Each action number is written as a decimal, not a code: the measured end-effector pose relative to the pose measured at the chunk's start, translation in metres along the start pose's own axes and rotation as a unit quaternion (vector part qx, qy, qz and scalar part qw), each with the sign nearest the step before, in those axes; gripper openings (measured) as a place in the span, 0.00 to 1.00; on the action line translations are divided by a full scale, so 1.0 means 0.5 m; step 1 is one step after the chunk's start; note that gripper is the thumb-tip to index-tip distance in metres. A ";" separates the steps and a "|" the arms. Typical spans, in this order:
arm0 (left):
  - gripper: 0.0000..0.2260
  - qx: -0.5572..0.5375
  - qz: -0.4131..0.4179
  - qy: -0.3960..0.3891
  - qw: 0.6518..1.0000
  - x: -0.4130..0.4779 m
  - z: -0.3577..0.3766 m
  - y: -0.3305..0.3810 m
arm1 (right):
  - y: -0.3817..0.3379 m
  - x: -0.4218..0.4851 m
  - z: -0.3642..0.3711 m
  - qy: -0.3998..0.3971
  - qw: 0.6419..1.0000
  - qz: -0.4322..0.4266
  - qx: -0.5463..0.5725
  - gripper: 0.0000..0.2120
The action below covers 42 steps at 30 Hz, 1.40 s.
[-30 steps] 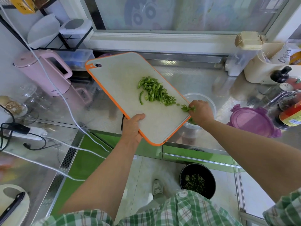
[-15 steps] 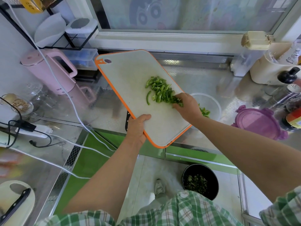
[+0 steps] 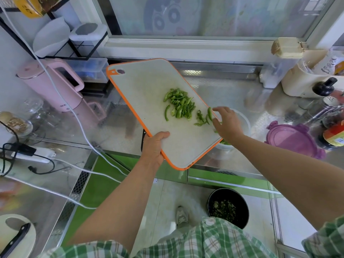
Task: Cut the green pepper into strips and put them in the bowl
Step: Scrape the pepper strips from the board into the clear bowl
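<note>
My right hand (image 3: 226, 125), fingers spread, touches loose strips (image 3: 179, 105) at the right edge of the board (image 3: 149, 86), frame centre. My left hand (image 3: 153, 148) grips the board over the bowl (image 3: 245, 122). Transfer step; next, I judge, rake the main pile bowlward.

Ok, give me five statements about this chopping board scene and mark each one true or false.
1. The left hand grips the cutting board by its near edge. True.
2. All the pepper strips are in the bowl. False: a pile lies on the board.
3. The right hand holds a knife. False: its fingers are spread and empty, at the board's right edge beside loose strips.
4. The bowl sits partly under the board's right edge. True.
5. The purple lid covers the bowl. False: it lies on the counter, to the bowl's right.
</note>
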State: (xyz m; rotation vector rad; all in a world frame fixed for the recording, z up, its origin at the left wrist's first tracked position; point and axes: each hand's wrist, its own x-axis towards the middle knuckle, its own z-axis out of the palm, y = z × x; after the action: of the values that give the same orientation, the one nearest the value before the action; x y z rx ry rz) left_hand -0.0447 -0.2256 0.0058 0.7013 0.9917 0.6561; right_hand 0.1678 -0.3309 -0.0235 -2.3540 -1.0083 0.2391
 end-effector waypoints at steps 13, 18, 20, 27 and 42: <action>0.17 -0.010 -0.004 -0.011 1.000 -0.008 -0.009 -0.005 | 0.005 0.003 0.025 -0.020 0.999 -0.010 -0.035 0.07; 0.18 -0.004 -0.008 -0.010 1.000 -0.008 -0.010 -0.001 | 0.045 -0.001 0.017 -0.003 0.997 0.053 -0.049 0.10; 0.19 -0.003 -0.009 -0.009 1.000 -0.010 -0.009 0.001 | 0.029 -0.007 0.018 0.026 1.000 -0.007 -0.006 0.09; 0.19 -0.005 -0.008 -0.008 1.000 -0.014 -0.004 -0.003 | -0.029 -0.024 0.043 -0.008 0.981 -0.189 0.046 0.05; 0.21 -0.014 0.001 -0.014 1.000 -0.010 -0.001 -0.002 | 0.019 -0.035 0.029 -0.011 0.987 -0.158 -0.003 0.07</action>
State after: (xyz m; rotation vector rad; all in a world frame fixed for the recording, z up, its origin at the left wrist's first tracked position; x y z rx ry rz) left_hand -0.0468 -0.2297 0.0075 0.6853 0.9551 0.6589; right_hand 0.1563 -0.3426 -0.0417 -2.1597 -1.3736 0.1400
